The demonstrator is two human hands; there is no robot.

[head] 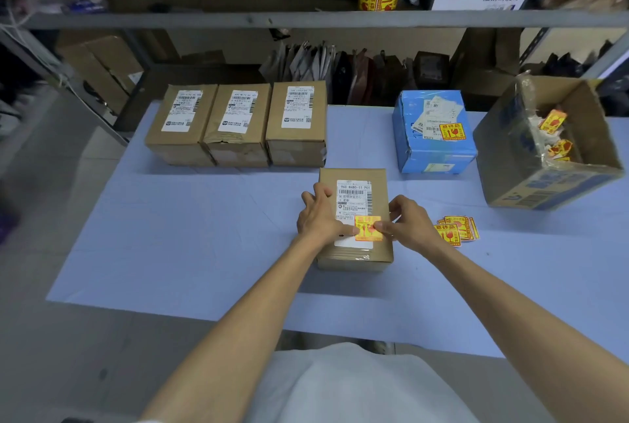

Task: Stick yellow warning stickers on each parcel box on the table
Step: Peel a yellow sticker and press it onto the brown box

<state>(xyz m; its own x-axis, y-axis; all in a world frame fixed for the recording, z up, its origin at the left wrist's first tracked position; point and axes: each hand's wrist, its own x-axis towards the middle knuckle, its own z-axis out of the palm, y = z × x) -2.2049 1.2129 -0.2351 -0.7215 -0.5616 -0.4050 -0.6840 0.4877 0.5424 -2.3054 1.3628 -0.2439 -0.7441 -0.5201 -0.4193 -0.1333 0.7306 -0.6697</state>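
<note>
Yellow warning sticker [367, 228] lies on top of the near brown parcel box [360, 256], overlapping the lower end of its white shipping label [354, 196]; the box stands at the middle of the blue-covered table [204, 235]. I note the left hand [318, 215] bracing the box, fingers bent close together over its left top edge, thumb stretched onto the sticker's left edge. The right hand [406, 222] has its thumb tip on the sticker's right edge, the other fingers curled at the box's right side; I cannot tell whether it pinches or only presses. A loose pile of stickers [456, 230] lies just right of the box. Behind, a blue box [432, 147] carries a sticker on top. Three brown boxes [238, 123] stand side by side, touching, at the back left, showing labels only. An open carton [544, 181] at the far right holds sticker scraps.
</note>
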